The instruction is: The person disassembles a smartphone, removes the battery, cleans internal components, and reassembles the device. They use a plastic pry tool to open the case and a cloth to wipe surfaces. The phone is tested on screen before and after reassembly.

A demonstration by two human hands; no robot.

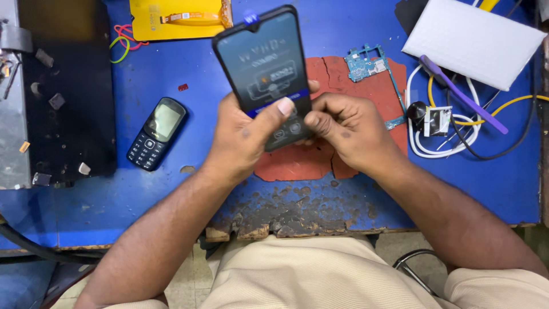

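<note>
**Both hands on a smartphone above the worktop**

The left hand (pixel 243 134) clasps the smartphone (pixel 266 71), thumb pressed on its screen. The right hand (pixel 349 129) pinches its lower edge, fingers curled. It tilts above the red mat (pixel 320 160), mid-worktop.

A worn blue table under even light

The table (pixel 486 189) has a chipped, scorched front edge; a black mat (pixel 68 114) lies at its left, and pale tiled floor (pixel 189 280), perhaps, shows below.
</note>
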